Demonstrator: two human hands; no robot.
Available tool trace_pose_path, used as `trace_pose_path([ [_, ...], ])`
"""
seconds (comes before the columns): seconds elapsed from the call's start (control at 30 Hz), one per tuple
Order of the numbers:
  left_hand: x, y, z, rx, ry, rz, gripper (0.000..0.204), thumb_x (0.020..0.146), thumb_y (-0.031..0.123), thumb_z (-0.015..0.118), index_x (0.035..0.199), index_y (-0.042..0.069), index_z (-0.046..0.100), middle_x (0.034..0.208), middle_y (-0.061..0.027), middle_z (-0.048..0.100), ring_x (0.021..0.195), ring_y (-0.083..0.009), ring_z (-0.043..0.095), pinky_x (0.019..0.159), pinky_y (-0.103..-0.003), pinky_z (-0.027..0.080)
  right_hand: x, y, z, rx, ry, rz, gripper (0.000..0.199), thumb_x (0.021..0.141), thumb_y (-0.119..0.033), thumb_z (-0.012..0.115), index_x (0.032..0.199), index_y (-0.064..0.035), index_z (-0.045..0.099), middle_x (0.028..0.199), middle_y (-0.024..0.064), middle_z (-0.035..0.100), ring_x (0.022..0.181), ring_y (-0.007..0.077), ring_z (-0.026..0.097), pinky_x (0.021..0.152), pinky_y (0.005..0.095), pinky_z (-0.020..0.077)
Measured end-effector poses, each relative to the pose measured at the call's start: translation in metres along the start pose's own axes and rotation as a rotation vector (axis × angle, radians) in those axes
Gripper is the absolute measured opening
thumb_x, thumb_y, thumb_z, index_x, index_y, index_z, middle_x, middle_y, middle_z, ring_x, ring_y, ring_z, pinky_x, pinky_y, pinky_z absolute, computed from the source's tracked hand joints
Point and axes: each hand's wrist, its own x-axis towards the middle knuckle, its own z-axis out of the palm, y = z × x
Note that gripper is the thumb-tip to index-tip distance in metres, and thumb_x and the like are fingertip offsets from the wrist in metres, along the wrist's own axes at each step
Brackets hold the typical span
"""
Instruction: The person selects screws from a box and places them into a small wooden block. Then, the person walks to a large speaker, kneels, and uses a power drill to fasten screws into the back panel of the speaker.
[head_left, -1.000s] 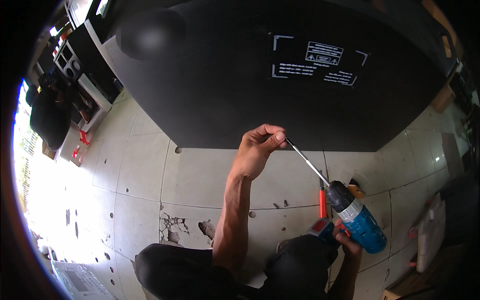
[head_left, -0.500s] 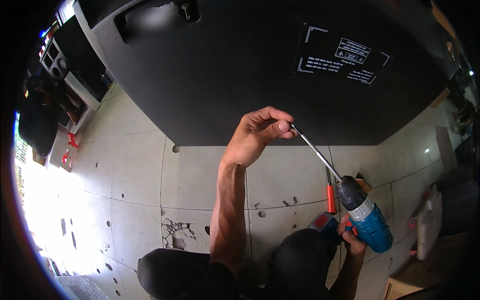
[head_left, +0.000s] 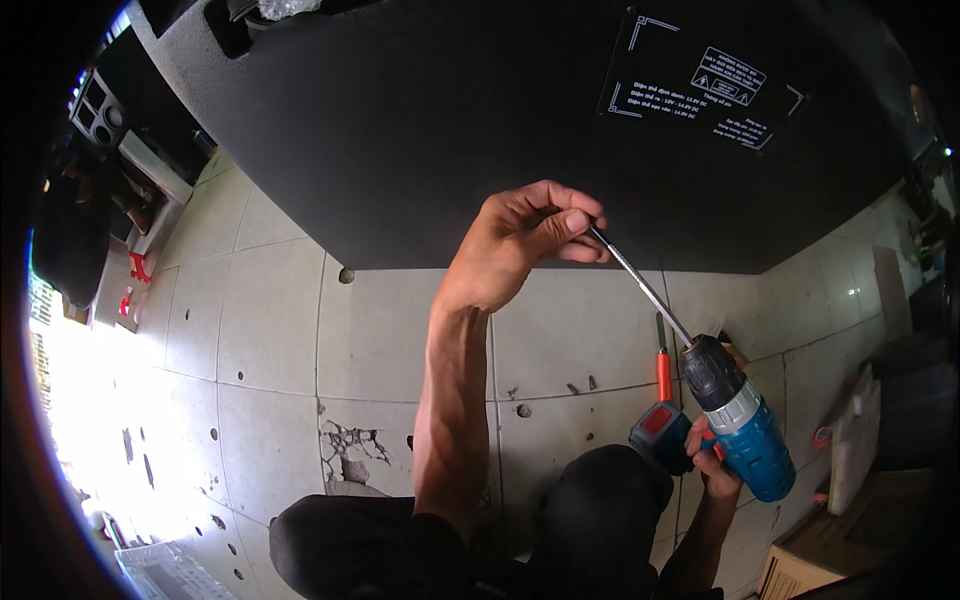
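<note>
Handling: blue cordless drill (head_left: 745,440) heavy, rigid, right hand (head_left: 712,462) wrapped around grip | long steel bit (head_left: 645,288) thin, slippery, left hand (head_left: 522,240) fingers pinching tip.

A large black panel (head_left: 450,130) fills the upper half of the view and blocks any reach forward past its lower edge. The left hand (head_left: 525,240) sits against that edge, its fingers (head_left: 575,222) pinching the tip of a long bit (head_left: 645,290) that runs diagonally to a blue drill (head_left: 745,435) in the right hand (head_left: 712,462). An orange screwdriver (head_left: 662,365) lies on the tiled floor (head_left: 270,340) just beside the drill. Left of the forearm, open floor offers free passage. Boxes (head_left: 860,440) crowd the right edge.
</note>
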Motion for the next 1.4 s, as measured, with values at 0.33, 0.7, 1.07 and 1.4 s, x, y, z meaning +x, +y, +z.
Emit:
trace_pose_path([
  [0.33, 0.004, -0.005, -0.011, 0.071, -0.056, 0.049, 0.014, 0.086, 0.003, 0.062, 0.099, -0.004, 0.063, 0.087, -0.0130, 0.066, 0.079, -0.0193, 0.068, 0.074, -0.027, 0.058, 0.018, -0.019, 0.022, -0.428, -0.112, -0.104, 0.053, 0.091, -0.032, 0.056, 0.119, 0.0106, 0.040, 0.104, 0.0197, 0.051, 0.101, 0.0291, 0.052, 0.087, 0.0385, 0.0450],
  [0.7, 0.011, 0.005, -0.019, 0.098, -0.167, 0.124, 0.025, 0.080, -0.007, 0.061, 0.104, -0.003, 0.057, 0.086, -0.0178, 0.068, 0.078, -0.0246, 0.069, 0.065, -0.033, 0.061, 0.017, -0.018, 0.037, -0.441, 0.269, -0.069, 0.053, 0.071, -0.025, 0.079, 0.106, 0.0033, 0.051, 0.079, 0.0094, 0.058, 0.067, 0.0182, 0.057, 0.067, 0.0310, 0.0458],
  [1.07, 0.040, -0.031, -0.011, -0.571, -0.124, 0.023, 0.019, 0.089, 0.006, 0.057, 0.106, -0.003, 0.057, 0.092, -0.0138, 0.064, 0.074, -0.0154, 0.068, 0.064, -0.021, 0.061, 0.026, 0.001, 0.109, -1.050, 0.420, -0.193, 0.068, 0.079, -0.035, 0.069, 0.130, -0.0015, 0.038, 0.105, 0.0163, 0.058, 0.094, 0.0253, 0.059, 0.081, 0.0339, 0.0520],
  [1.4, 0.074, -0.023, 0.023, -0.352, 0.093, 0.059, 0.024, 0.094, 0.017, 0.052, 0.102, -0.003, 0.061, 0.107, -0.0166, 0.063, 0.104, -0.0252, 0.060, 0.096, -0.033, 0.046, 0.062, 0.026, 0.137, -1.769, 0.549, -0.725, 0.063, 0.078, -0.025, 0.071, 0.129, 0.0012, 0.044, 0.127, 0.0296, 0.041, 0.109, 0.0395, 0.051, 0.086, 0.0448, 0.0468],
])
